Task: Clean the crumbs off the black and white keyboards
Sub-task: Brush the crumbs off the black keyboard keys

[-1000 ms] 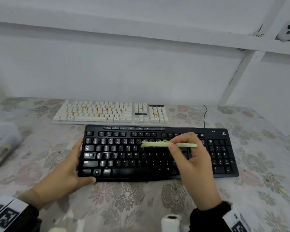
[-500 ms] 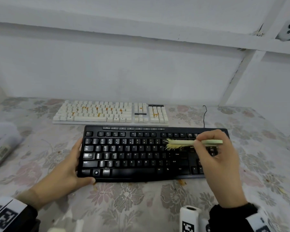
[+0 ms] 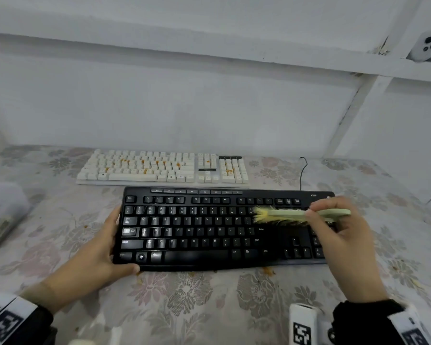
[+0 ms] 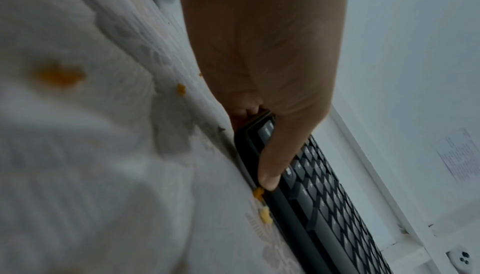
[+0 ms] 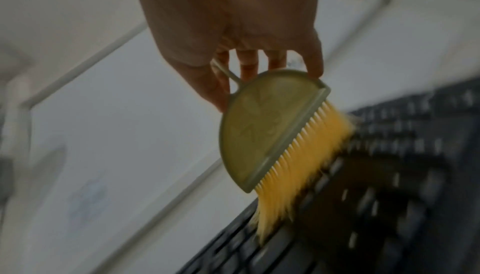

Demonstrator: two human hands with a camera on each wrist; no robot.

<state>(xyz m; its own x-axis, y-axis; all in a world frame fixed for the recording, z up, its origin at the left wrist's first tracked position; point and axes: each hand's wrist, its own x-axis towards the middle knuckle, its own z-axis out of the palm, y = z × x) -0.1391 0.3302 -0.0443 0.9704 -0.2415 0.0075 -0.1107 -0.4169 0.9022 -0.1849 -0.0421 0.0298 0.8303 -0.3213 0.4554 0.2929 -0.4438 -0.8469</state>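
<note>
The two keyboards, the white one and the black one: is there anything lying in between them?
No. In the head view only a thin strip of flowered tablecloth shows between the white keyboard and the black keyboard.

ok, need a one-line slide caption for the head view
Right hand sweeps a green brush across the black keyboard while the left hand grips its end; the crumb-strewn white keyboard waits behind.

Bare tablecloth (image 3: 184, 307) lies open before the black keyboard (image 3: 197, 260); white keyboard (image 3: 159, 168) behind.
</note>
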